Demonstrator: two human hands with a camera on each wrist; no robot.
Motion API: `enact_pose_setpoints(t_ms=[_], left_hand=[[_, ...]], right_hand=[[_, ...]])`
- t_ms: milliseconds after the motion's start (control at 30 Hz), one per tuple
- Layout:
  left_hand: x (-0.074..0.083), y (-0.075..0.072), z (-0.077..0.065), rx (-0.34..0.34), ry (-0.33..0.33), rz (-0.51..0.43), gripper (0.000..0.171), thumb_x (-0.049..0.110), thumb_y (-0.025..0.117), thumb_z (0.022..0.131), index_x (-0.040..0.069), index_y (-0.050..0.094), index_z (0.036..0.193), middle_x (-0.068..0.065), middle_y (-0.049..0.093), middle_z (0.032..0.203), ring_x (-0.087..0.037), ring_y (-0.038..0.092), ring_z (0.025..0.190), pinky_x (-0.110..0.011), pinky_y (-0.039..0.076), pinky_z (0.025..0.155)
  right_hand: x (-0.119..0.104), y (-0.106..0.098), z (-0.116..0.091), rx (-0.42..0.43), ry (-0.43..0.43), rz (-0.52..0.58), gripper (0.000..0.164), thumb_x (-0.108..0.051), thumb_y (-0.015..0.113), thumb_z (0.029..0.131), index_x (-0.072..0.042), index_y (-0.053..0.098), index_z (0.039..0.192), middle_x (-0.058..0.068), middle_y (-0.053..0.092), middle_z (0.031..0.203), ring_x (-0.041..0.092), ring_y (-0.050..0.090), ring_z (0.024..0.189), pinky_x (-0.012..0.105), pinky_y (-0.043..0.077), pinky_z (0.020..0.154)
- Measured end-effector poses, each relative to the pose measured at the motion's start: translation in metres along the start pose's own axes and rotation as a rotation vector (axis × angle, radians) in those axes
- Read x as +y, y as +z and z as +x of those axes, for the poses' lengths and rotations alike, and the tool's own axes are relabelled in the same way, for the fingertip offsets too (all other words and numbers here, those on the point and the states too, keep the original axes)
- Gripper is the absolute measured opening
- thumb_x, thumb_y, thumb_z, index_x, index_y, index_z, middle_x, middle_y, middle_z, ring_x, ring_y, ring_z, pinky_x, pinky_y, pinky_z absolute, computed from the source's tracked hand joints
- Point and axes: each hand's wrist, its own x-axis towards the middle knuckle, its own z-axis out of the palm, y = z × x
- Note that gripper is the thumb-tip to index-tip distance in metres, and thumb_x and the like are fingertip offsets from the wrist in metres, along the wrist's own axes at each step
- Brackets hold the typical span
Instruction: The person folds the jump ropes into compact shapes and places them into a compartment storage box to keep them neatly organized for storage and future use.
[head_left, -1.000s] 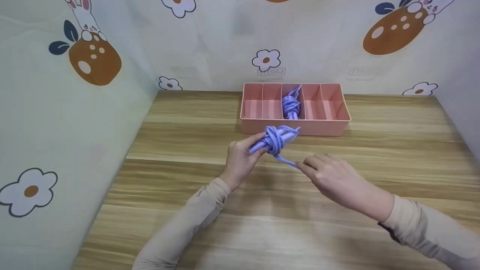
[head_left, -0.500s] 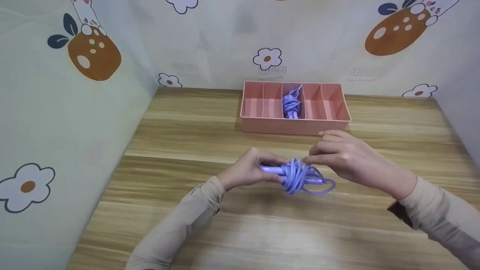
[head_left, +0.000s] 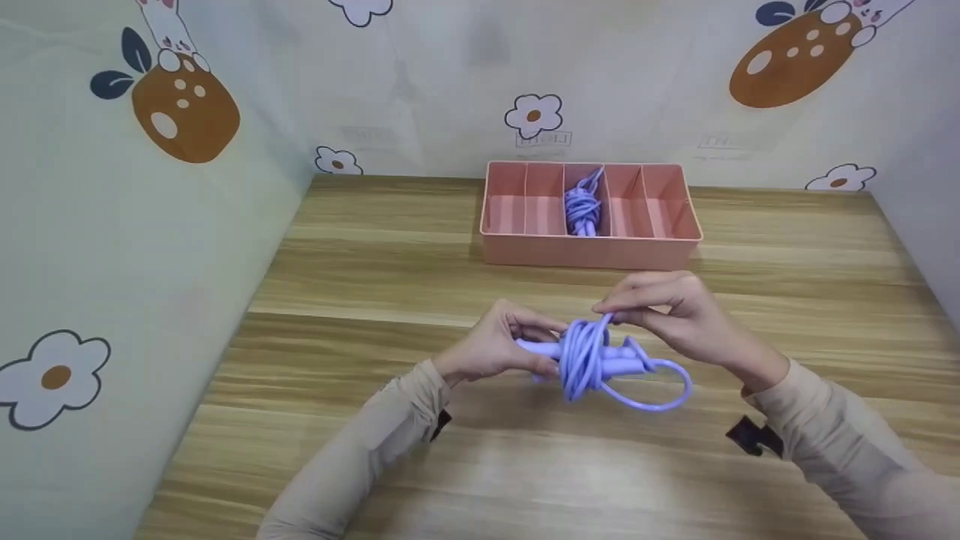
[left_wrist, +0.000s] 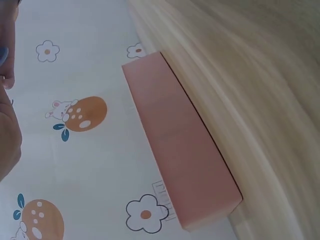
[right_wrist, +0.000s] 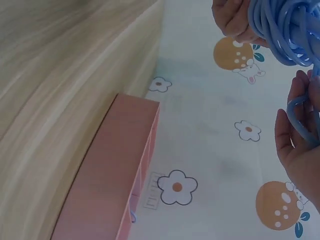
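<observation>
A purple jump rope (head_left: 581, 364), its cord wound in several turns around its two handles, is held up over the table in the head view. My left hand (head_left: 491, 343) grips the handles at their left end, thumb on the near side. With thumb and fingers, my right hand (head_left: 679, 315) pinches the cord at the top of the coil. A loose loop of cord hangs out to the right of the handles. In the right wrist view the coil (right_wrist: 280, 30) fills the upper right corner, and cord crosses the right palm (right_wrist: 302, 160). Only part of a hand (left_wrist: 7, 135) shows in the left wrist view.
Behind the hands, a pink divided box (head_left: 592, 251) stands near the back wall. Its middle compartment holds another wound purple jump rope (head_left: 583, 210). Patterned sheeting (head_left: 420, 90) encloses the wood-grain table (head_left: 360, 300) at the back and sides.
The jump rope has come nearer the body and turned to lie level. My right hand has shifted from the stretched cord end, around to the top of the coil. A larger loop hangs out.
</observation>
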Motion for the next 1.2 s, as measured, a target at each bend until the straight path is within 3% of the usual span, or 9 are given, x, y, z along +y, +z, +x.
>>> enact_pose_setpoints(t_ms=[200, 333, 467, 600, 733, 867, 1000, 1100, 1200], left_hand=[[-0.005, 0.003, -0.002, 0.074, -0.024, -0.197, 0.044, -0.018, 0.063, 0.065, -0.017, 0.049, 0.107, 0.0, 0.07, 0.081, -0.011, 0.066, 0.069, -0.02, 0.055, 0.056], [-0.01, 0.006, -0.002, 0.164, -0.036, -0.275, 0.044, -0.015, 0.064, 0.068, -0.011, 0.053, 0.11, -0.002, 0.07, 0.083, -0.012, 0.066, 0.072, -0.021, 0.055, 0.06], [-0.016, 0.008, 0.0, 0.257, -0.042, -0.372, 0.044, -0.019, 0.057, 0.07, -0.011, 0.052, 0.114, -0.002, 0.07, 0.082, -0.012, 0.066, 0.072, -0.021, 0.055, 0.062], [-0.02, 0.011, -0.001, 0.285, -0.04, -0.433, 0.045, -0.019, 0.058, 0.07, -0.002, 0.06, 0.111, -0.002, 0.07, 0.08, -0.012, 0.066, 0.069, -0.02, 0.055, 0.059], [-0.02, 0.016, -0.001, 0.292, -0.046, -0.472, 0.042, -0.017, 0.059, 0.071, 0.009, 0.065, 0.105, -0.002, 0.07, 0.082, -0.011, 0.066, 0.069, -0.02, 0.055, 0.06], [-0.019, 0.023, 0.002, 0.395, -0.077, -0.508, 0.043, -0.017, 0.054, 0.076, -0.001, 0.057, 0.115, -0.003, 0.07, 0.081, -0.012, 0.066, 0.07, -0.023, 0.056, 0.064], [-0.02, 0.027, 0.004, 0.525, -0.098, -0.519, 0.046, -0.019, 0.051, 0.077, -0.011, 0.047, 0.121, -0.004, 0.07, 0.079, -0.012, 0.066, 0.068, -0.026, 0.056, 0.064], [-0.023, 0.029, 0.004, 0.586, -0.096, -0.5, 0.047, -0.02, 0.052, 0.076, -0.012, 0.046, 0.122, -0.006, 0.07, 0.079, -0.012, 0.066, 0.067, -0.027, 0.057, 0.063], [-0.026, 0.029, 0.003, 0.621, -0.093, -0.473, 0.047, -0.019, 0.054, 0.075, -0.013, 0.047, 0.121, -0.008, 0.07, 0.079, -0.012, 0.066, 0.067, -0.028, 0.057, 0.063]], right_hand=[[0.002, 0.015, -0.008, 0.183, 0.146, 0.089, 0.022, 0.01, 0.056, 0.083, 0.0, 0.069, 0.097, 0.002, 0.068, 0.089, 0.011, 0.062, 0.075, 0.019, 0.053, 0.064], [0.0, 0.029, -0.011, 0.35, 0.23, 0.079, 0.024, 0.012, 0.054, 0.083, -0.001, 0.069, 0.097, -0.001, 0.067, 0.089, 0.009, 0.062, 0.078, 0.017, 0.052, 0.064], [-0.006, 0.037, -0.012, 0.467, 0.474, 0.102, 0.02, 0.007, 0.053, 0.085, 0.003, 0.067, 0.099, 0.001, 0.067, 0.086, 0.01, 0.058, 0.064, 0.019, 0.05, 0.053], [-0.01, 0.039, -0.014, 0.453, 0.634, 0.172, 0.024, 0.005, 0.05, 0.086, 0.006, 0.063, 0.106, 0.004, 0.065, 0.088, 0.01, 0.056, 0.06, 0.022, 0.049, 0.048], [-0.01, 0.04, -0.014, 0.43, 0.586, 0.241, 0.029, 0.008, 0.046, 0.087, -0.003, 0.067, 0.104, 0.001, 0.062, 0.083, 0.007, 0.051, 0.053, 0.018, 0.043, 0.042], [-0.009, 0.043, -0.01, 0.488, 0.596, 0.307, 0.037, 0.006, 0.043, 0.089, -0.02, 0.069, 0.095, -0.004, 0.06, 0.073, 0.004, 0.042, 0.045, 0.015, 0.034, 0.035], [-0.012, 0.043, -0.005, 0.5, 0.681, 0.269, 0.028, -0.002, 0.039, 0.091, -0.011, 0.063, 0.082, -0.001, 0.044, 0.061, 0.005, 0.034, 0.046, 0.016, 0.026, 0.034], [-0.014, 0.038, -0.005, 0.465, 0.713, 0.313, 0.034, -0.01, 0.028, 0.094, -0.01, 0.06, 0.081, 0.001, 0.037, 0.06, 0.007, 0.033, 0.05, 0.018, 0.024, 0.036], [-0.014, 0.031, -0.01, 0.369, 0.698, 0.342, 0.054, -0.031, 0.013, 0.099, -0.019, 0.065, 0.094, -0.001, 0.04, 0.067, 0.007, 0.035, 0.056, 0.02, 0.025, 0.04]])
